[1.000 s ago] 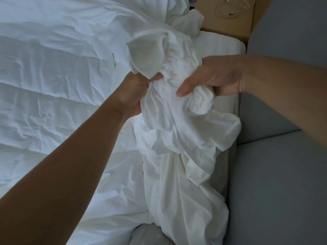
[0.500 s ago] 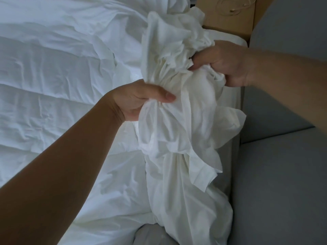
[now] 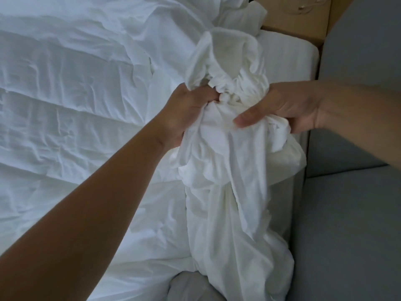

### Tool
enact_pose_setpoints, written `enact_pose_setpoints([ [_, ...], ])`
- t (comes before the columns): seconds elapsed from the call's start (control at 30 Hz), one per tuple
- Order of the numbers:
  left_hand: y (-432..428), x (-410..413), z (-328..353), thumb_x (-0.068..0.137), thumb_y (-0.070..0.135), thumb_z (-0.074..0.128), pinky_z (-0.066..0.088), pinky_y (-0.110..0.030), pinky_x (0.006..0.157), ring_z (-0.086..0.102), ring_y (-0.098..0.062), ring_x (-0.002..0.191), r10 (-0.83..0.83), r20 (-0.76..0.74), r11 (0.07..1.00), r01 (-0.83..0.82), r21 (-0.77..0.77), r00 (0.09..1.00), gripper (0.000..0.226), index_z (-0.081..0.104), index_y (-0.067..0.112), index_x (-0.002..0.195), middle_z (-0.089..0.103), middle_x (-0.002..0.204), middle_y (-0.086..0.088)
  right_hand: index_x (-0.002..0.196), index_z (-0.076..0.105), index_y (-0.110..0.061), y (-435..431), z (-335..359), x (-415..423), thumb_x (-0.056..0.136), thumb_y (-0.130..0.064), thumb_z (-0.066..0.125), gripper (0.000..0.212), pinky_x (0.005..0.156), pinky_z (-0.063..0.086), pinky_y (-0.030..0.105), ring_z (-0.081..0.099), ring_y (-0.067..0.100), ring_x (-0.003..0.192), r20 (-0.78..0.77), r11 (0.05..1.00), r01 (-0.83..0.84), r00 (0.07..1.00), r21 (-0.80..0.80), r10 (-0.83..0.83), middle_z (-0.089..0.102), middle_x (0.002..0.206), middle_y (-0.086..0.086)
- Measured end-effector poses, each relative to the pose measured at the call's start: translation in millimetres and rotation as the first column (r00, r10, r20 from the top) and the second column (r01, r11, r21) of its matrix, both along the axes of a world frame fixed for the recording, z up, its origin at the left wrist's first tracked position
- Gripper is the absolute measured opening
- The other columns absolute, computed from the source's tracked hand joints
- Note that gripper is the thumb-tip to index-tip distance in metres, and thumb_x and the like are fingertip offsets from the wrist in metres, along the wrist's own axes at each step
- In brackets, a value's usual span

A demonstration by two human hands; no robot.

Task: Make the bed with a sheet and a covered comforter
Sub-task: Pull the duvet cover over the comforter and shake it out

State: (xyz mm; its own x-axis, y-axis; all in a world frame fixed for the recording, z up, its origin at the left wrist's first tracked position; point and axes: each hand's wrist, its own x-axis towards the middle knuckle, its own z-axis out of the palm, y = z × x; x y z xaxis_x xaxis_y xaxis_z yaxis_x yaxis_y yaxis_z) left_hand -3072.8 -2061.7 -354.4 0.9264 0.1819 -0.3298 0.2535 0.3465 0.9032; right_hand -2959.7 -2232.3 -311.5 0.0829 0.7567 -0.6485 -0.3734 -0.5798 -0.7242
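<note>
A bunched white sheet (image 3: 225, 192) with a gathered, elastic-looking edge hangs above the right side of the bed. My left hand (image 3: 186, 114) grips the bunch from the left, fingers buried in the folds. My right hand (image 3: 288, 107) grips it from the right, thumb lying across the cloth. A loop of the gathered hem (image 3: 227, 53) stands up above both hands. Under it a wrinkled white comforter (image 3: 76, 101) covers the left part of the bed. The bare mattress corner (image 3: 288, 55) shows at the upper right.
A grey upholstered panel (image 3: 351, 213) runs along the bed's right side. A wooden surface (image 3: 297, 16) with a thin cable lies past the mattress corner at the top. A grey pillow-like shape (image 3: 188, 287) shows at the bottom edge.
My right hand has come down and toward me, its thumb now over the bunch. My left hand shifted up into the gathered hem. The raised cloth dropped and a hem loop now stands above.
</note>
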Motion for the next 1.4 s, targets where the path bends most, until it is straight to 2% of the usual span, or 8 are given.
enact_pose_setpoints([
  [0.13,3.3,-11.3,4.2,0.081,0.009,0.064,0.057,-0.036,0.078,0.070,-0.026,0.089,-0.314,-0.059,0.942,0.303,-0.146,0.947,0.029,0.071,0.007,0.108,0.072,0.097,-0.011,0.136,0.059,-0.016,-3.1,-1.1,16.1,0.077,-0.017,0.076,0.062,0.105,0.048,0.050,0.063,0.025,0.121,0.079,0.998,0.048,0.996,0.047,-0.052,0.066,0.132,0.007],
  [0.3,7.3,-14.9,10.8,0.068,-0.010,0.065,0.060,-0.037,0.073,0.074,-0.029,0.091,-0.606,-0.084,0.795,0.598,-0.099,0.791,0.039,0.080,0.016,0.092,0.076,0.095,-0.011,0.137,0.057,-0.014,-5.4,-4.4,21.8,0.069,-0.021,0.083,0.073,0.099,0.052,0.044,0.061,0.028,0.124,0.103,0.995,-0.007,0.995,0.102,-0.004,0.064,0.134,0.009],
  [0.5,8.8,-1.9,10.1,0.065,-0.006,0.054,0.058,-0.039,0.078,0.072,-0.028,0.087,-0.347,0.045,0.920,0.349,-0.180,0.937,0.043,0.075,0.011,0.099,0.073,0.093,-0.010,0.141,0.052,-0.010,-3.8,12.2,28.2,0.088,-0.011,0.062,0.055,0.103,0.049,0.043,0.058,0.028,0.128,0.051,0.973,0.105,0.992,0.207,-0.118,0.060,0.139,0.009],
  [0.7,3.0,9.9,20.4,0.065,0.007,0.054,0.044,-0.043,0.077,0.049,-0.035,0.080,-0.007,-0.092,1.000,0.006,-0.007,0.996,0.036,0.055,0.003,0.102,0.047,0.093,-0.016,0.130,0.064,-0.012,0.5,4.3,4.9,0.074,-0.011,0.078,0.057,0.099,0.052,0.045,0.063,0.028,0.121,-0.069,0.984,0.039,0.997,0.175,-0.027,0.066,0.130,0.011],
  [0.93,1.3,-15.2,17.7,0.087,0.006,0.059,0.054,-0.051,0.094,0.065,-0.039,0.112,-0.198,-0.102,0.978,0.191,-0.080,0.975,0.047,0.058,0.002,0.134,0.066,0.123,-0.022,0.136,0.059,-0.015,-4.6,3.8,5.3,0.081,-0.013,0.074,0.058,0.109,0.044,0.047,0.063,0.025,0.122,0.008,0.998,-0.025,1.000,0.060,0.025,0.066,0.132,0.007],
  [1.03,-4.6,-23.9,23.1,0.078,-0.001,0.064,0.057,-0.041,0.084,0.071,-0.031,0.104,-0.375,-0.154,0.926,0.364,-0.098,0.914,0.040,0.073,0.013,0.115,0.073,0.111,-0.012,0.135,0.060,-0.012,-9.9,-1.3,14.8,0.069,-0.014,0.082,0.069,0.111,0.041,0.051,0.060,0.029,0.125,-0.010,0.998,0.042,0.999,0.051,-0.041,0.063,0.135,0.011],
  [1.17,-13.3,-24.8,28.3,0.072,-0.008,0.061,0.060,-0.035,0.077,0.074,-0.027,0.095,-0.540,-0.221,0.840,0.535,-0.089,0.812,0.039,0.079,0.015,0.098,0.076,0.101,-0.009,0.130,0.063,-0.010,-12.8,-7.5,13.4,0.081,-0.011,0.065,0.050,0.109,0.043,0.050,0.058,0.032,0.127,-0.019,0.996,0.081,0.997,0.036,-0.080,0.063,0.135,0.013],
  [1.4,-1.7,1.9,20.5,0.078,0.009,0.055,0.043,-0.060,0.107,0.062,-0.035,0.115,-0.062,-0.140,0.997,0.054,-0.056,0.988,0.047,0.060,0.000,0.124,0.062,0.124,-0.020,0.134,0.059,-0.014,-11.2,14.2,10.8,0.088,-0.014,0.063,0.046,0.103,0.050,0.047,0.063,0.027,0.121,-0.064,0.996,-0.032,0.997,0.082,0.037,0.066,0.131,0.009],
])
